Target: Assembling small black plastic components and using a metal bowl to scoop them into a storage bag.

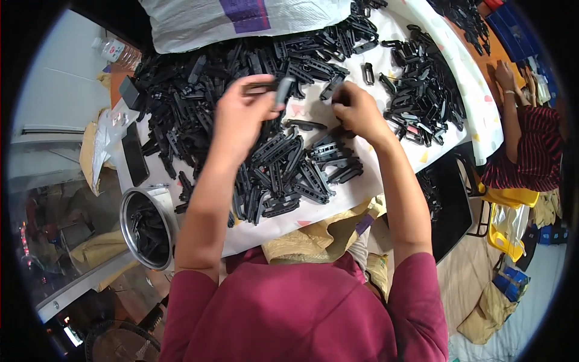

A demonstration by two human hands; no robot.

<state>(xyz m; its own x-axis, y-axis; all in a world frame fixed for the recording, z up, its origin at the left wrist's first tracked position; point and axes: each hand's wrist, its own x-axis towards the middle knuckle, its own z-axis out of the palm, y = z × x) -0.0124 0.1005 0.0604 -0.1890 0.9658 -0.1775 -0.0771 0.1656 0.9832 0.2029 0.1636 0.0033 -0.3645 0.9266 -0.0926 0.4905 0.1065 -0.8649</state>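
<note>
My left hand [240, 111] is raised over the large heap, its thumb and fingers closed on a black plastic clip-like part [283, 92]. Motion blurs that part, and its face looks greyish. To the right, my right hand [360, 113] has its fingers curled together above the cloth; what they pinch, if anything, is hidden. A dark part [330, 89] lies right by its fingertips. Below and between my hands is a smaller pile of long slotted black parts [283, 166], with one loose part [306, 125] at its top.
A white woven sack [199, 27] stands at the far side. More black parts [422, 90] lie at the right. On the left are a metal bowl [126, 208], a phone-like dark slab [135, 154] and a plastic bottle [117, 53]. Another person's arm [509, 114] is at far right.
</note>
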